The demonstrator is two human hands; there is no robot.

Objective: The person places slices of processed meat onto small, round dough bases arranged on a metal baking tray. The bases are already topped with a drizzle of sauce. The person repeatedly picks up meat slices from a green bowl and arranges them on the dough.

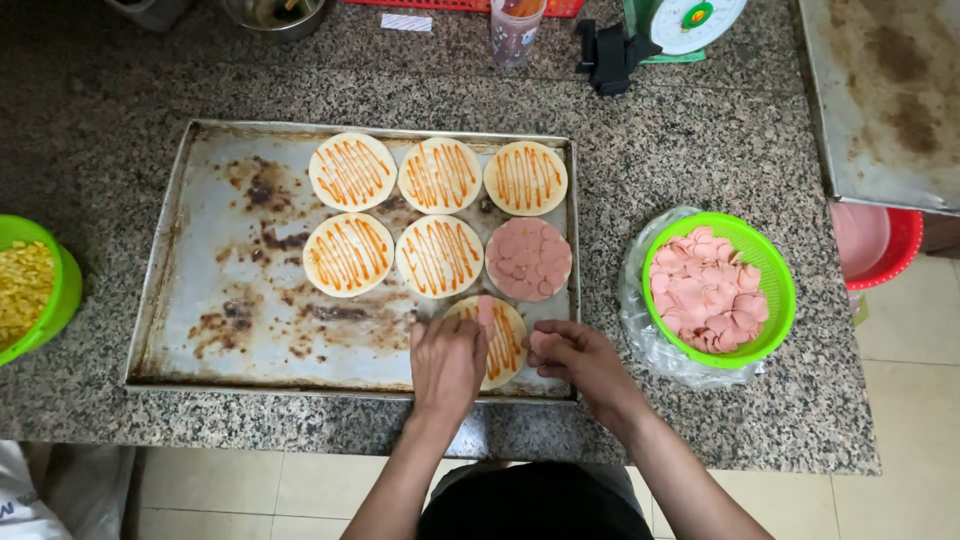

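A worn metal baking tray (230, 300) lies on the granite counter with several small round dough bases striped with orange sauce (352, 171). One base (528, 258) is covered with pink sausage slices. My left hand (447, 362) rests on the nearest base (505, 340), fingers down on its left side, where one slice lies. My right hand (575, 358) hovers at that base's right edge, holding a few pink sausage slices (541, 343) in its fingers.
A green basket of sausage slices (712, 290) sits on a plastic bag right of the tray. A green bowl of corn (30, 285) is at the left edge. A scale (680, 25), cup (515, 30) and second tray (885, 100) stand behind.
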